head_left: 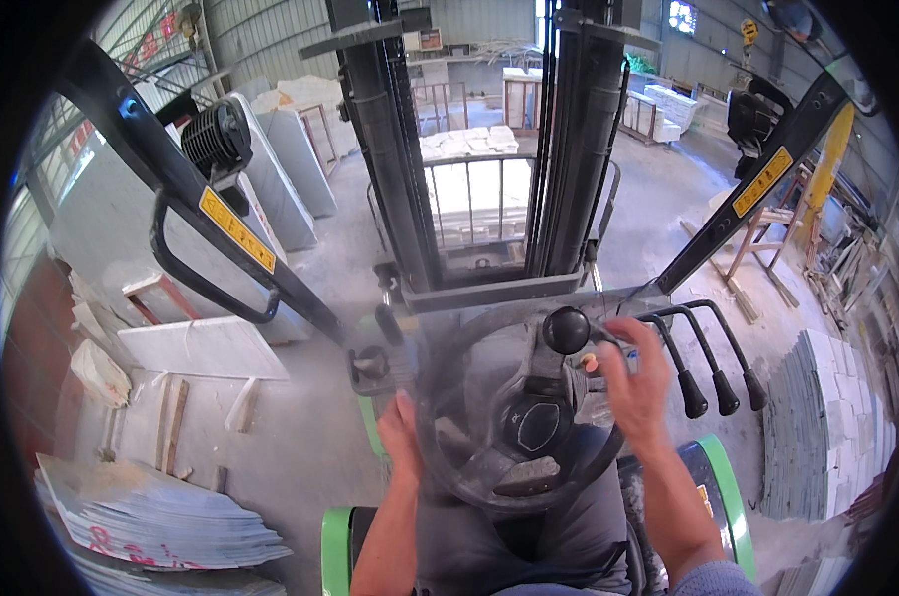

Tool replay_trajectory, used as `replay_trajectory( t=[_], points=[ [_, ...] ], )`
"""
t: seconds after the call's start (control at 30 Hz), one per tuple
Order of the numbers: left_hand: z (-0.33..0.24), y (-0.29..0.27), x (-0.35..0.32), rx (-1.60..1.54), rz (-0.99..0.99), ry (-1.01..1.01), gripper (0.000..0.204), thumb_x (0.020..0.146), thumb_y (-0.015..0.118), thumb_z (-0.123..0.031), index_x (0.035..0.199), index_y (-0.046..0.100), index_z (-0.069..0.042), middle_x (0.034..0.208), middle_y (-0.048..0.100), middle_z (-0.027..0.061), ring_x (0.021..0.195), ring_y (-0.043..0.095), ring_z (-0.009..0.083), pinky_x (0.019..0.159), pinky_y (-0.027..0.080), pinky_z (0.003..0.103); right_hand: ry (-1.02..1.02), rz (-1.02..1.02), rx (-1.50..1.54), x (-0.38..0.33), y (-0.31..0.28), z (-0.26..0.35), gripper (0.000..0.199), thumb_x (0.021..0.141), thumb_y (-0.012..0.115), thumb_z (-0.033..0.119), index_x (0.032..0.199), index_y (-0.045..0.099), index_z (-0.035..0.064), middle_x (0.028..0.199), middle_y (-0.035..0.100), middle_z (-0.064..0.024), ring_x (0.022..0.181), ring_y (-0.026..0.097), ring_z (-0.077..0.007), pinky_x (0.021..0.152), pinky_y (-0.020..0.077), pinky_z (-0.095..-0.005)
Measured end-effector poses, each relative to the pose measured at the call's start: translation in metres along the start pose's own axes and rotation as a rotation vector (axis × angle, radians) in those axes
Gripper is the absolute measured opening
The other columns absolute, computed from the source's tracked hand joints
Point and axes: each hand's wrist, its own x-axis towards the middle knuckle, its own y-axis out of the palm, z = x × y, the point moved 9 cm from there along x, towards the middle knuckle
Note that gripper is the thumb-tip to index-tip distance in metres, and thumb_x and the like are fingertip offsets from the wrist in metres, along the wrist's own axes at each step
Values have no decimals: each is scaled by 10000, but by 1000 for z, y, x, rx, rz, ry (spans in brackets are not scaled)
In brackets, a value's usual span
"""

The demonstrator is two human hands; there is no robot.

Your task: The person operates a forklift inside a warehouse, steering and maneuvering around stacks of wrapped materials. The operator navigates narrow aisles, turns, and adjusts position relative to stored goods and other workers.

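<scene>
I sit at the controls of a forklift, the dark steering wheel (438, 452) in front of me. A round black knob (566, 330) stands up at the wheel's far side. My left hand (400, 437) is closed, right beside the wheel's left rim; whatever its fingers hold is hidden. My right hand (633, 382) reaches over the wheel's right side, thumb and fingers curled close to the steering column. A small orange knob (591, 363) shows just left of its thumb. What lies within those fingers is hard to make out. Three black control levers (728, 397) stand right of that hand.
Ahead rises the forklift mast (390, 149), with pale stacked slabs (469, 199) beyond its load guard. Large stone slabs (112, 228) lean on the left; a stack of thin sheets (161, 512) lies nearer. Another slab stack (832, 427) stands at right, below a wooden frame (762, 243).
</scene>
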Motion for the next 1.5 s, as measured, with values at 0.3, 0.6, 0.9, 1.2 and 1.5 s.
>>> replay_trajectory(
  t=[0.3,0.6,0.9,1.2,1.5],
  points=[
    [-12,11,-8,-181,-2,-140,435,1057,521,-294,813,601,57,637,519,104,646,434,146,597,424,376,24,-48,-445,-43,-117,-66,187,888,669,-28,1072,655,0,1046,681,-157,973,667,-332,873,526,-394],
    [-26,-9,-32,-159,-9,-121,431,1053,526,-291,792,590,46,631,490,46,664,412,113,581,408,355,46,-177,-346,-1,-121,-99,52,954,634,-3,1002,654,-11,965,675,-135,826,660,-269,743,525,-351],
    [-46,-26,-53,-190,-12,11,438,1052,518,-300,804,583,56,626,466,132,641,384,155,582,408,380,-76,-182,-426,7,-134,-74,50,979,634,23,1006,662,-7,907,673,-105,688,654,-183,626,527,-313],
    [-42,-45,-76,-105,0,-56,465,1055,502,-334,806,562,54,637,456,162,644,365,197,591,406,412,16,-199,-353,-7,-155,-66,50,939,667,24,988,660,15,941,679,-129,774,677,-280,706,538,-358],
    [-54,-51,-87,-149,33,-22,457,1052,489,-329,812,536,57,647,434,137,665,367,179,599,405,403,-11,-146,-400,-12,-161,-54,59,965,661,53,999,667,4,901,673,-123,715,676,-237,669,529,-344]
  ],
)
